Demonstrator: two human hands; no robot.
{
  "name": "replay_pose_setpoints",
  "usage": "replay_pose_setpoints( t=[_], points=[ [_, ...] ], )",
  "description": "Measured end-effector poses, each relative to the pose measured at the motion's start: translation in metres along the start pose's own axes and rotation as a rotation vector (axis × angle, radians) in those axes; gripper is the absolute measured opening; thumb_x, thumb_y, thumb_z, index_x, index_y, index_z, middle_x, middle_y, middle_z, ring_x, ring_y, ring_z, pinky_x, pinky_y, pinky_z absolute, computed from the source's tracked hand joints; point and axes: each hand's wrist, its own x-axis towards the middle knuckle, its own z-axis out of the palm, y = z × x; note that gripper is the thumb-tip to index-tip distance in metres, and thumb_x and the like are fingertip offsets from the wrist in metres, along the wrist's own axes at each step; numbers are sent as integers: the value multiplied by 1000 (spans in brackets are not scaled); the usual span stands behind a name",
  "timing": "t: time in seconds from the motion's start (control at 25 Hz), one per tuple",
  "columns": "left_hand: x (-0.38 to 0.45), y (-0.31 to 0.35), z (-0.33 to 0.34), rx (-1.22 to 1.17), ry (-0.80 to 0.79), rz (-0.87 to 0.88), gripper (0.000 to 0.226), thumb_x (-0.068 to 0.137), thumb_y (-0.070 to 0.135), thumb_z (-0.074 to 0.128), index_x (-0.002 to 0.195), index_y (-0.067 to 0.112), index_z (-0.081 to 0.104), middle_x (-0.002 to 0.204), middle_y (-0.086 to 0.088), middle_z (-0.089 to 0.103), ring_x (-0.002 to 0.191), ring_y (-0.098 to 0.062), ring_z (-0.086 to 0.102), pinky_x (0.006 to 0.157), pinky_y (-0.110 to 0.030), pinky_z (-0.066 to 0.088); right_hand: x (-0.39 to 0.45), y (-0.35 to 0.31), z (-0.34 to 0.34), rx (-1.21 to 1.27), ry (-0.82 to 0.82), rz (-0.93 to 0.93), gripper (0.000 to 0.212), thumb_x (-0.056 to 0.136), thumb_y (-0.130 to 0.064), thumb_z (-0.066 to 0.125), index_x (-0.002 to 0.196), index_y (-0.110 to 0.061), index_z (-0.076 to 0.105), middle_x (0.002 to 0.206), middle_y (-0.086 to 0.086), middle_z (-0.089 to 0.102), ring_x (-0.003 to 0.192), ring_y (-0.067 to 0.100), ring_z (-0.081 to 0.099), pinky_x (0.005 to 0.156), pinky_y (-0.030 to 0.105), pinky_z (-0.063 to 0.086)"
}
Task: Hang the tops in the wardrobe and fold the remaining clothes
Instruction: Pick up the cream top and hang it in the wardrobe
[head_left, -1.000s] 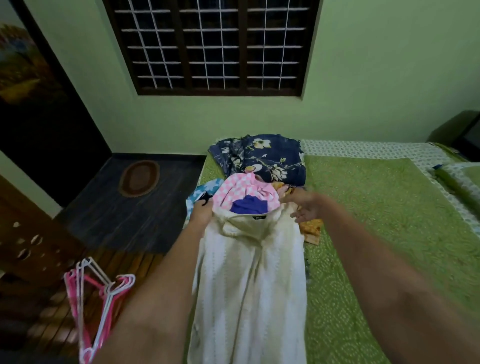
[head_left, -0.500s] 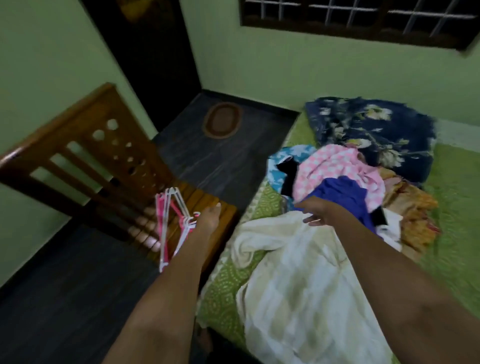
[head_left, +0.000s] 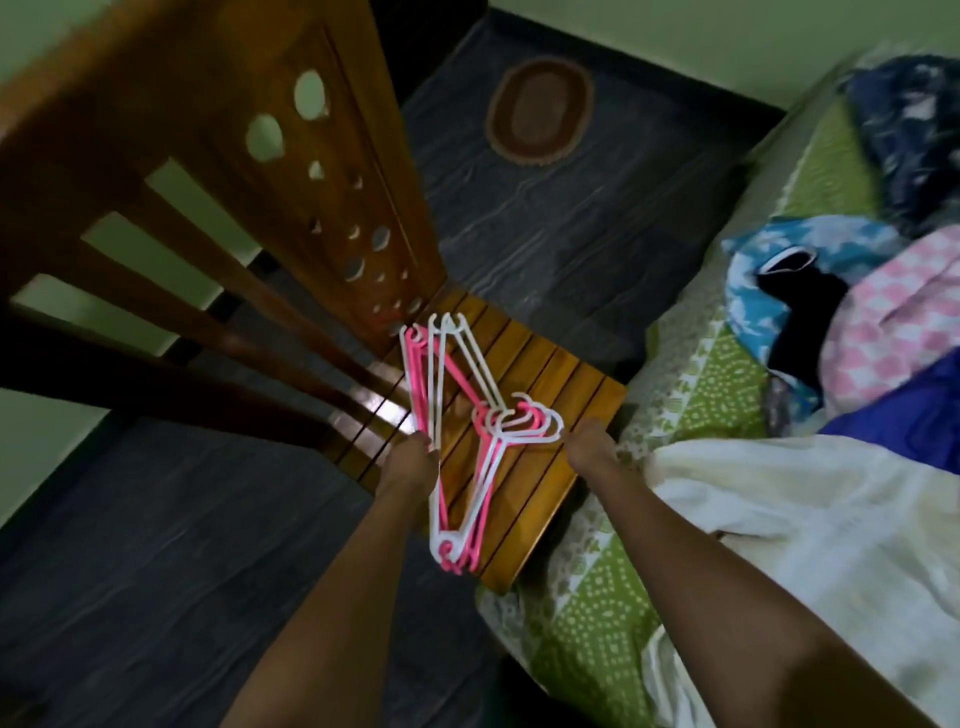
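Pink and white plastic hangers (head_left: 457, 441) lie in a loose bundle on the slatted seat of a wooden chair (head_left: 545, 395), hooks bunched toward the seat's bed-side edge. The left hand (head_left: 410, 462) is at the bundle's outer side, fingers apparently curled on one of the hanger arms, though the view from behind the knuckles leaves the grasp unclear. The right hand (head_left: 589, 447) sits just beside the hooks; whether it has taken hold of one I cannot tell.

Judging by this, the task is barely begun: no top is on a hanger, and no wardrobe is in view. A cream top (head_left: 810, 514) lies spread on the green bedspread (head_left: 597, 587) near the bed's chair-side edge, apparently the first to be hung. Further up the bed a heap of unfolded clothes (head_left: 852, 322) waits, pink checks, blue print, something black and a dark blue piece among them.

Tangled hangers may come up together rather than singly. An oval mat (head_left: 540, 111) lies on the dark floor beyond the chair.
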Motion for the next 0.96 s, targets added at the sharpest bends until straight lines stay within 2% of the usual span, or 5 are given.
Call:
replay_pose_setpoints(
  t=[0.28,0.52,0.72,0.84,0.96],
  points=[
    [54,12,40,46,43,-85,52,92,4,48,141,12,32,132,-12,40,117,-29,51,93,-39,50,69,10,50,241,81,139,34,93,-23,61,118,-1,53,110,16,65,93,29,66,78,34,55],
    [55,4,39,-22,6,-97,54,89,24,55,136,17,31,119,-11,51,100,-27,61,79,-42,57,55,10,34,677,-148,162,25,95,-11,57,119,-3,55,108,18,66,85,24,68,61,26,55],
    [19,70,36,-118,129,100,33,96,28,53,106,-4,57,96,-19,62,88,-31,61,76,-33,45,17,44,-47,738,-130,3,7,99,-15,48,102,-10,51,92,15,63,73,19,65,67,27,53],
    [-14,145,83,-546,-76,48,48,101,25,45,63,-1,59,50,-12,62,45,-21,63,52,-31,52,-10,101,-118,1009,-87,-34,12,100,-22,47,92,-15,54,88,8,66,76,18,64,74,30,50],
    [-69,225,171,-633,-278,-53,54,101,33,41,60,-1,51,40,-6,53,28,-13,49,32,-17,40,-39,181,-181,1212,-80,-15,18,102,-31,41,98,-17,52,89,3,69,78,20,64,73,31,48]
  ],
)
